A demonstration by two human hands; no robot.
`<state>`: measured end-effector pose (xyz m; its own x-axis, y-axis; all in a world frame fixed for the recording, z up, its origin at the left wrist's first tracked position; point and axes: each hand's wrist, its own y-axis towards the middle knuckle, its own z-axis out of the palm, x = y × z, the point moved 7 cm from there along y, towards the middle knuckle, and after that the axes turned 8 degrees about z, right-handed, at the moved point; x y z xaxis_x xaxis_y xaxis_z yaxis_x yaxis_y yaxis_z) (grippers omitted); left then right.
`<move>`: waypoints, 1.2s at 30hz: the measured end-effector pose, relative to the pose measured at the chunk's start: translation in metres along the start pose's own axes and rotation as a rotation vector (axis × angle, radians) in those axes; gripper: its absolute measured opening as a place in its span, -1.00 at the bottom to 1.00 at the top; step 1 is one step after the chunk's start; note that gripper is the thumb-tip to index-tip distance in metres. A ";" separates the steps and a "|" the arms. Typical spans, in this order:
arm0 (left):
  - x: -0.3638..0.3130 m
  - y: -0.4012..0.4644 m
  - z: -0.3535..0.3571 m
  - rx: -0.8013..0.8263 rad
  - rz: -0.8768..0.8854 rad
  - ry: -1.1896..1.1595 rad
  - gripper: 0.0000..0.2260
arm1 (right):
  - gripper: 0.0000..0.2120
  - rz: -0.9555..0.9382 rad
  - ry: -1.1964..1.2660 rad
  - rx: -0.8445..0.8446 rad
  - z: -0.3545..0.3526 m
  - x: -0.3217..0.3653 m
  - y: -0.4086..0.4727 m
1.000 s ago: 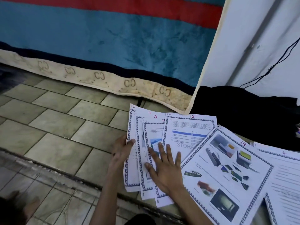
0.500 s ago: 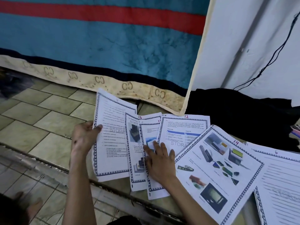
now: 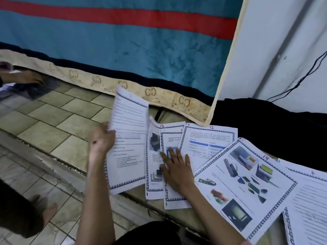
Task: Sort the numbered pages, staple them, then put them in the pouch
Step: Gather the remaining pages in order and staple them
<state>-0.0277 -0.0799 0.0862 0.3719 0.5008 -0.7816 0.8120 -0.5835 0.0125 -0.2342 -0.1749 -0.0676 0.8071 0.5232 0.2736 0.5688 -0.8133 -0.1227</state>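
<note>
Two hands: both were seen at work near the frame's centre.
Left hand: its grip was closed on the left edge of a lifted page, which was held tilted, partly above the floor tiles.
Right hand: it was laid flat, fingers spread and straight, on the fanned pages, nothing being clasped.
Fanned pages: page 13 and page 12 were overlapped at centre; page 14 was spread at lower right.
Blanket: blue with a red stripe, it was hung across the upper frame.
Pouch: it could not be made out.
</note>
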 end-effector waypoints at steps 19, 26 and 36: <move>-0.085 -0.031 0.088 0.674 0.185 -0.476 -0.88 | -0.57 0.292 1.517 -0.075 -0.135 -0.108 -0.051; -0.059 -0.055 0.208 0.811 0.117 -0.205 -0.73 | -0.85 0.630 1.283 -0.310 -0.083 -0.188 -0.103; -0.042 -0.036 0.230 0.648 0.080 0.001 -0.67 | -0.83 0.743 1.273 -0.348 -0.064 -0.199 -0.106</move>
<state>-0.1758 -0.2267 -0.0247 0.4204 0.4400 -0.7935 0.3458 -0.8862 -0.3083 -0.4655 -0.2088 -0.0482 0.1111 -0.4355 0.8933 -0.1060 -0.8989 -0.4251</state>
